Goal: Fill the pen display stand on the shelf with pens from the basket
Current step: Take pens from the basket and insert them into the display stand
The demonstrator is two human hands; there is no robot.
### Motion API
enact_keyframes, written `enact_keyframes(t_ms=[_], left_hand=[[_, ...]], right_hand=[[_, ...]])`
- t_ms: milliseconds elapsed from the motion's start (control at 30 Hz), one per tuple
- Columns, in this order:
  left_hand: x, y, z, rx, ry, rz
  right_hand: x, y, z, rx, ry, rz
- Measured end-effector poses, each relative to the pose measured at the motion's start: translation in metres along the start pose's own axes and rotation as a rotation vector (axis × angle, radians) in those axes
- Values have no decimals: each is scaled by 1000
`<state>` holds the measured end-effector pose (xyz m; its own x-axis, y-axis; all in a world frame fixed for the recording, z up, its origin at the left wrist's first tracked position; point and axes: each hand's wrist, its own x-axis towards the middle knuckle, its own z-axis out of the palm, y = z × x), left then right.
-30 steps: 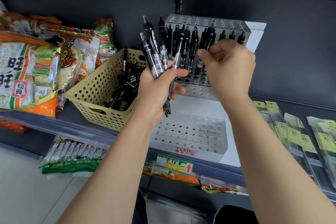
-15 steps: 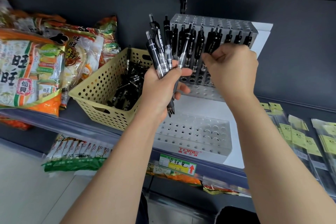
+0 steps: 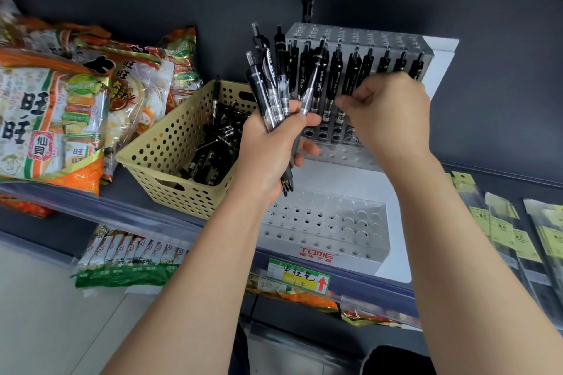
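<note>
1. R hand [image 3: 387,113] covers lower barrels of black pens [image 3: 335,70] in upper tier of clear perforated acrylic stand [image 3: 350,36]. Whether its curled fingers pinch one: can't tell.
2. L hand [image 3: 268,143] fist hides mid-barrels of black-and-clear pen bundle [image 3: 281,64].
3. Yellow perforated plastic basket [image 3: 170,155]: right wall behind L wrist. Loose black pens [image 3: 213,146] inside = dark jumble, qty unclear.
4. Orange-and-white snack bags [image 3: 45,119] cut by left edge.
5. Clear packets w/ yellow labels [image 3: 499,228] cut by right edge; print too small.
6. Green-and-yellow price tag [image 3: 298,278]: small print illegible.
</note>
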<state>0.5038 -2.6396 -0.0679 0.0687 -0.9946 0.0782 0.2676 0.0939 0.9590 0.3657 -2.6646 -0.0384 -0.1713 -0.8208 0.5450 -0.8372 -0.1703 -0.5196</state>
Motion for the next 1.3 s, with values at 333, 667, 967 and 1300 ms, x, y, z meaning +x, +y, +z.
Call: enact_keyframes(t_ms=[333, 667, 967, 1300], left_hand=[[-4, 1, 1, -70, -50, -7], [-11, -3, 13, -110, -134, -15], [-13, -1, 12, -200, -280, -51], [-7, -8, 10, 64, -36, -46]], right_hand=[[-5, -9, -23, 549, -261, 174], [-10, -6, -27, 824, -398, 165], [-4, 8, -37, 1042, -465, 188], [5, 5, -48, 788, 91, 117]])
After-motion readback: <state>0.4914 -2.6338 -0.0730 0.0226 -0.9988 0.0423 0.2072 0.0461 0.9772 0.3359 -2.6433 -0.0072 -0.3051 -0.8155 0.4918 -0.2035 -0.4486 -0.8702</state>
